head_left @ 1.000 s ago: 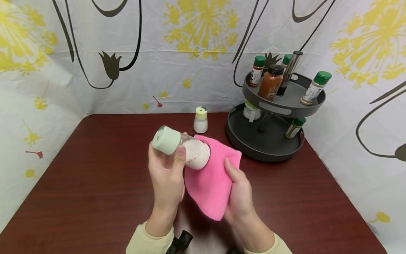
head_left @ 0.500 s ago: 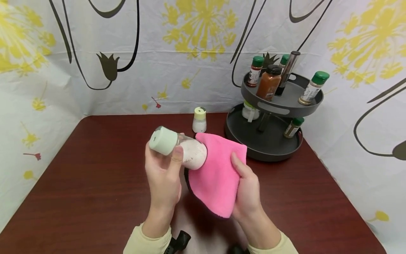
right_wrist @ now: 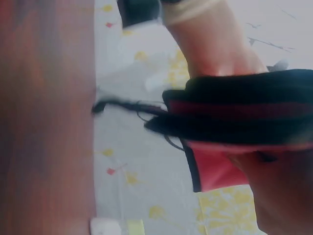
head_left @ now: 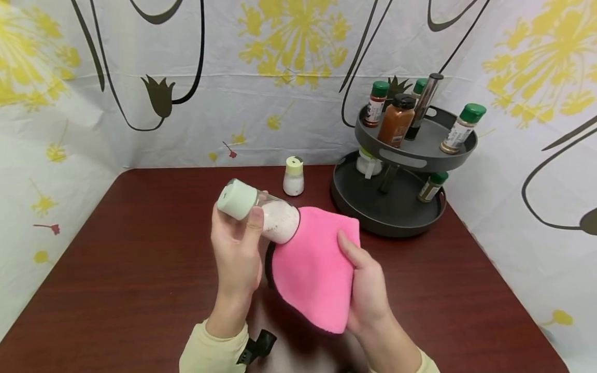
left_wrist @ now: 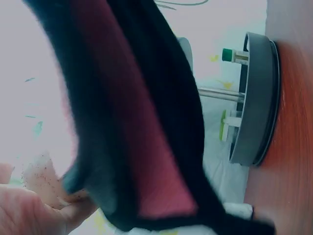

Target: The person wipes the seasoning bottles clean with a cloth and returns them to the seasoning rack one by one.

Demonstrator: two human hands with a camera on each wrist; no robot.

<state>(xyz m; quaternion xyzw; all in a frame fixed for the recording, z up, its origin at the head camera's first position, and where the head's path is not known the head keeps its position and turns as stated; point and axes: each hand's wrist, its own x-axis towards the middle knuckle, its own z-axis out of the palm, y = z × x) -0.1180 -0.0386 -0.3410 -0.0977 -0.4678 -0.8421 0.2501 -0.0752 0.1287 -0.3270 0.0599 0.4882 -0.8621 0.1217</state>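
Note:
A clear shaker jar (head_left: 280, 220) with a pale mint lid and white contents lies tilted in my left hand (head_left: 235, 259), thumb across its side. My right hand (head_left: 370, 290) holds a pink cloth (head_left: 312, 269) with a dark edge by its right side. The cloth meets the base end of the jar. In the left wrist view, the folded cloth (left_wrist: 156, 161) hides most of the jar, and only a speckled part of the jar (left_wrist: 41, 178) shows beside the fingers. The right wrist view catches the cloth's dark folds (right_wrist: 234, 107), somewhat blurred.
A small shaker with a yellow lid (head_left: 294, 177) stands behind the hands. To its right is a two-tier dark round rack (head_left: 389, 220) carrying several spice bottles, among them an orange one with a black cap (head_left: 397, 122). A patterned sheet backs the dark-red tabletop (head_left: 140, 269).
My left hand and the jar have shifted slightly up and left. My right hand has moved a little right, and the cloth's upper corner sits lower than before.

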